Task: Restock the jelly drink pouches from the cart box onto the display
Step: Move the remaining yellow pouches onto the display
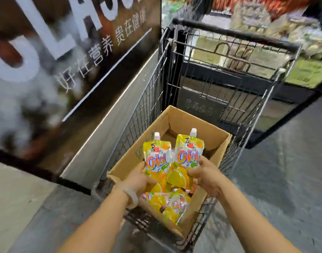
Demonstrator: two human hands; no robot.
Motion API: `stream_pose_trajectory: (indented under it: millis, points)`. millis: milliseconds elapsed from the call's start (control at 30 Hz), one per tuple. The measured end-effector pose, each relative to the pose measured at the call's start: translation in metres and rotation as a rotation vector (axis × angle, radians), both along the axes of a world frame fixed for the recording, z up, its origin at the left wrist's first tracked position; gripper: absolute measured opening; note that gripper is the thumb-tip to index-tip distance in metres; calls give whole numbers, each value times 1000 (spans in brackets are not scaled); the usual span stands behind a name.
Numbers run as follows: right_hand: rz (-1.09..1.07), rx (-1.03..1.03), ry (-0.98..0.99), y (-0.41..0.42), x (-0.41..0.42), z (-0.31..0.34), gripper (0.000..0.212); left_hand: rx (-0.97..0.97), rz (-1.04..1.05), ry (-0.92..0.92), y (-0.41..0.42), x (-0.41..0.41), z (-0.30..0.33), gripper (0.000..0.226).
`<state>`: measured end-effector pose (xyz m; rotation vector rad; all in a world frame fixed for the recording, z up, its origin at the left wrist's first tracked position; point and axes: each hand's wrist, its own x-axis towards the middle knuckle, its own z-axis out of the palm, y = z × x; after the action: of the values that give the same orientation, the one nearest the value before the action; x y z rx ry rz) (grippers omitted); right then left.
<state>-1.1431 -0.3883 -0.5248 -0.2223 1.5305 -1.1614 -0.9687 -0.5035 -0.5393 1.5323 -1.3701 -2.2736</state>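
Over the cart box [202, 143]: left hand [138, 178] and right hand [206, 174] each grasp a pouch [157, 157]; several more, seemingly, remain below; display unseen.

The left hand [138, 179] grips a yellow Cici jelly pouch [156, 157] upright by its lower part; the right hand [206, 174] holds a second pouch [187, 154] just beside it, white caps up. Both hang over an open cardboard box [207, 136] in a wire shopping cart [229, 79], where more pouches [167, 203] lie flat. A dark advertising board [65, 61] with white lettering stands left of the cart
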Motion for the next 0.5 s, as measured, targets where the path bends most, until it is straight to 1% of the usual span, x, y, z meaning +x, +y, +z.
stream_pose_trajectory:
  millis: [67, 233, 400, 500]
  points:
    - [61, -31, 0, 7, 6, 16, 48, -25, 87, 50, 17, 15, 17, 51]
    - [223, -108, -5, 17, 39, 53, 51, -49, 273, 152, 58, 66, 55, 61]
    - [400, -204, -16, 12, 97, 87, 53, -48, 480, 207, 90, 134, 90, 58]
    - [508, -235, -15, 8, 149, 102, 52, -59, 651, 239, 112, 184, 103, 48]
